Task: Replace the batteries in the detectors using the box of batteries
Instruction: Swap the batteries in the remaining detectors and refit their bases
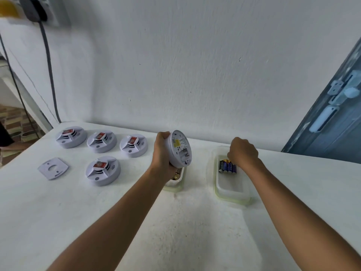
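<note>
white round plastic detector (180,150), bay apparently empty, sits tilted in the left hand (163,153); right hand (242,152) curls onto blue batteries (227,166) in the clear plastic box (232,189). 4 detectors (103,170) beyond the left grip likely remain.

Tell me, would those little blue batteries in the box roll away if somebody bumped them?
Probably a bit. The batteries are round cylinders lying on their sides, so they could roll. But the box has raised walls, which should stop them. They look hard and smooth, so maybe slippery to pinch; the right hand is reaching for them now.
</note>
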